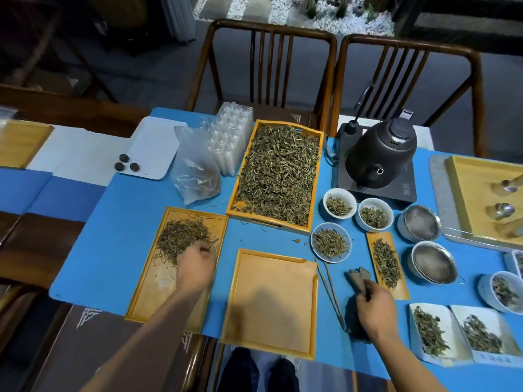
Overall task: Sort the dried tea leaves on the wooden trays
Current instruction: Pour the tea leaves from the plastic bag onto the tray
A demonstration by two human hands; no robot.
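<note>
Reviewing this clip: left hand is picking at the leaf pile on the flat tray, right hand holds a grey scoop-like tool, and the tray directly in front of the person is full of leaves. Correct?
Not quite. In the head view the tray directly in front of the person is bare; no leaves lie on it. The rest stands: the left hand is at the leaf pile on the flat tray, and the right hand holds the grey tool.

I log a dark wooden desk point(36, 244) under a blue cloth point(113, 236). Beyond my fingers, on the far side, stand two dark wooden slat-backed chairs point(268, 52), side by side. Grey floor point(141, 66) behind them. Farther off, a bed of white pebbles point(283, 9) with small plants. Light is dim and cool.
</note>
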